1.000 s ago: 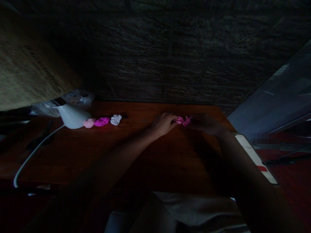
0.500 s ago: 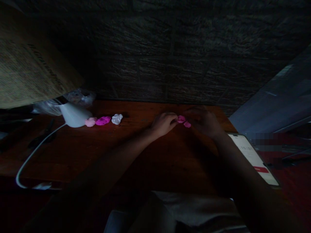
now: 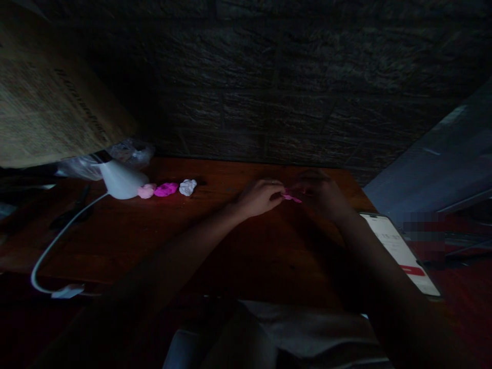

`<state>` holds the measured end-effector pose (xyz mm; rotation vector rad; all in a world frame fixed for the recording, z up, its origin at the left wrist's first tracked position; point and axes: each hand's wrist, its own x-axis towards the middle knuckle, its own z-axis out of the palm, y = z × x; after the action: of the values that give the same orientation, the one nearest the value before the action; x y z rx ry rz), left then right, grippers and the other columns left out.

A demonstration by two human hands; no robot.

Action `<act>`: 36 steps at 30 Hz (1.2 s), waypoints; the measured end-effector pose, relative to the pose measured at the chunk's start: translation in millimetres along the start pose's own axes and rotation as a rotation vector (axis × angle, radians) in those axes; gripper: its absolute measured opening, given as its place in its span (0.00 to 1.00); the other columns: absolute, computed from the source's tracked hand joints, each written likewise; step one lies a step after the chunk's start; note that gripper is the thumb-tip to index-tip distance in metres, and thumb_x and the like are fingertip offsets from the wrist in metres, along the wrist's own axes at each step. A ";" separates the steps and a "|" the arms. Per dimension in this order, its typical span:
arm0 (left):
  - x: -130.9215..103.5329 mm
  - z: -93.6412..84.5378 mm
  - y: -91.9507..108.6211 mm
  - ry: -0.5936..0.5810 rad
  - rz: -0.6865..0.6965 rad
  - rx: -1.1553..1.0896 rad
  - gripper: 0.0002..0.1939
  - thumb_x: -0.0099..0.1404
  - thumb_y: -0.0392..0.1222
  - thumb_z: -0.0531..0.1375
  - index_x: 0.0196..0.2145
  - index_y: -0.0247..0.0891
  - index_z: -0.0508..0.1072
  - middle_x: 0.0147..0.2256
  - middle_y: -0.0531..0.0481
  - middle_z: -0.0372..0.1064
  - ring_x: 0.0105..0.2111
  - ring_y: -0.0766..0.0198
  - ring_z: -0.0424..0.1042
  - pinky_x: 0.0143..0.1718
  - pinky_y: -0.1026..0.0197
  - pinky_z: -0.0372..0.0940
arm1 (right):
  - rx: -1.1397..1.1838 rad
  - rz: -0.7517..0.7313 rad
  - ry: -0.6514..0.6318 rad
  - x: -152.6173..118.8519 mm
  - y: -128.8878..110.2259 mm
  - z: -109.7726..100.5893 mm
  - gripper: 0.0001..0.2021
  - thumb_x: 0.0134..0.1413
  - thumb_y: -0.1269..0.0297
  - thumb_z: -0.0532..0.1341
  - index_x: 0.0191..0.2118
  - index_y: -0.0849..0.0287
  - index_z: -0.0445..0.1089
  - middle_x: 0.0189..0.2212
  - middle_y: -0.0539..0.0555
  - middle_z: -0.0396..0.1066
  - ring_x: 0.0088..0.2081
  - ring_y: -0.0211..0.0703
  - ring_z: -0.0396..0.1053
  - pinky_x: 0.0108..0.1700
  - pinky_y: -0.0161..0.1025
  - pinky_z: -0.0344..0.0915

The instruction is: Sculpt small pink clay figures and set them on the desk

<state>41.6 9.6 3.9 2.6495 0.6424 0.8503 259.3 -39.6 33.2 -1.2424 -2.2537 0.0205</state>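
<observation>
My left hand (image 3: 263,198) is closed in a pinch on a small pink piece (image 3: 291,198), thin and crumpled, perhaps modelling clay or paper. From the other side my right hand (image 3: 317,192) meets the same piece, its fingers bent inward and closed around its far end; deep shadow hides part of those fingertips. Both hands are just over the wooden table (image 3: 238,256). Left of them, a row holds a white crumpled lump (image 3: 188,187), a magenta lump (image 3: 166,189) and a pale pink lump (image 3: 146,191).
A white cone-shaped lamp base (image 3: 122,179) stands beside the lumps, its white cable (image 3: 52,256) running to the front edge. Behind it are clear plastic (image 3: 132,154) and a printed brown paper surface (image 3: 49,102). A lit phone (image 3: 397,251) lies at the right edge. A stone wall (image 3: 246,92) closes the back.
The pink piece now looks thinner and more hidden between my fingers. My right hand has shifted slightly at it. The whole view has swung a little to the left.
</observation>
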 end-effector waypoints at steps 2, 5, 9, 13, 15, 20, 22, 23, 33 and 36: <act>-0.5 0.4 -0.3 0.000 0.006 0.011 0.06 0.70 0.36 0.61 0.41 0.38 0.79 0.45 0.47 0.80 0.46 0.61 0.79 0.50 0.58 0.70 | -0.001 0.017 -0.011 0.1 0.2 -1.9 0.13 0.65 0.56 0.62 0.34 0.53 0.83 0.38 0.60 0.81 0.44 0.56 0.75 0.50 0.52 0.68; -1.3 0.6 -1.0 0.006 -0.004 0.033 0.07 0.71 0.37 0.60 0.43 0.39 0.80 0.46 0.47 0.80 0.46 0.60 0.79 0.49 0.58 0.71 | -0.018 0.025 0.016 -0.6 0.6 -3.6 0.15 0.65 0.55 0.62 0.32 0.55 0.82 0.37 0.60 0.81 0.43 0.57 0.75 0.49 0.52 0.69; -1.9 0.7 -1.3 -0.020 -0.011 0.049 0.08 0.71 0.38 0.60 0.44 0.39 0.80 0.46 0.47 0.81 0.47 0.59 0.79 0.50 0.57 0.70 | -0.024 0.021 0.039 -1.6 -0.3 -2.9 0.12 0.63 0.59 0.63 0.33 0.55 0.82 0.36 0.60 0.80 0.43 0.56 0.75 0.48 0.51 0.69; -2.1 0.4 -0.8 -0.058 -0.030 0.083 0.08 0.70 0.37 0.61 0.42 0.40 0.81 0.45 0.48 0.81 0.46 0.59 0.79 0.48 0.58 0.70 | -0.007 0.003 -0.008 -2.1 -1.1 -1.4 0.08 0.60 0.66 0.63 0.37 0.53 0.83 0.37 0.57 0.81 0.42 0.54 0.75 0.49 0.50 0.69; -2.1 -0.3 -0.5 -0.080 -0.039 0.097 0.07 0.70 0.38 0.61 0.40 0.40 0.81 0.44 0.48 0.81 0.45 0.59 0.79 0.48 0.57 0.69 | -0.004 0.016 -0.005 -2.4 -0.9 -1.8 0.09 0.58 0.68 0.63 0.38 0.53 0.83 0.39 0.58 0.81 0.43 0.55 0.76 0.49 0.50 0.69; -2.3 -2.5 0.8 -0.114 -0.041 0.072 0.07 0.70 0.40 0.61 0.39 0.39 0.80 0.41 0.47 0.81 0.41 0.60 0.78 0.44 0.59 0.68 | -0.037 0.106 0.001 -3.8 -0.8 -5.9 0.10 0.58 0.68 0.61 0.38 0.54 0.82 0.40 0.59 0.82 0.44 0.56 0.77 0.49 0.51 0.71; -2.4 -3.1 1.7 -0.107 -0.041 0.057 0.07 0.70 0.41 0.61 0.40 0.39 0.81 0.41 0.47 0.81 0.41 0.60 0.78 0.42 0.60 0.67 | -0.031 0.106 -0.009 -4.3 -0.8 -7.4 0.10 0.58 0.67 0.61 0.38 0.54 0.82 0.40 0.59 0.82 0.45 0.56 0.77 0.49 0.51 0.71; -2.4 -3.3 2.2 -0.103 -0.043 0.051 0.07 0.70 0.41 0.62 0.40 0.39 0.81 0.41 0.47 0.81 0.41 0.60 0.78 0.42 0.60 0.66 | -0.027 0.098 -0.008 -4.5 -0.7 -8.0 0.10 0.57 0.68 0.61 0.38 0.55 0.82 0.40 0.59 0.82 0.45 0.56 0.77 0.50 0.51 0.71; -2.1 0.5 0.4 -0.110 -0.075 0.048 0.06 0.69 0.36 0.62 0.37 0.38 0.80 0.40 0.47 0.81 0.41 0.60 0.78 0.45 0.58 0.68 | -0.032 0.033 0.001 -5.8 4.3 -6.7 0.09 0.56 0.68 0.63 0.38 0.54 0.82 0.43 0.59 0.81 0.50 0.60 0.75 0.54 0.56 0.70; -2.4 1.9 -0.1 -0.091 -0.089 0.058 0.06 0.69 0.36 0.62 0.37 0.38 0.80 0.41 0.47 0.81 0.42 0.59 0.78 0.46 0.57 0.69 | -0.044 0.026 -0.036 -6.6 5.1 -4.0 0.09 0.55 0.68 0.65 0.38 0.51 0.83 0.44 0.58 0.80 0.56 0.62 0.72 0.58 0.59 0.67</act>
<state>41.0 8.3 1.2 2.6703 0.7658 0.6930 267.9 -42.9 32.1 -1.3038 -2.2801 0.0029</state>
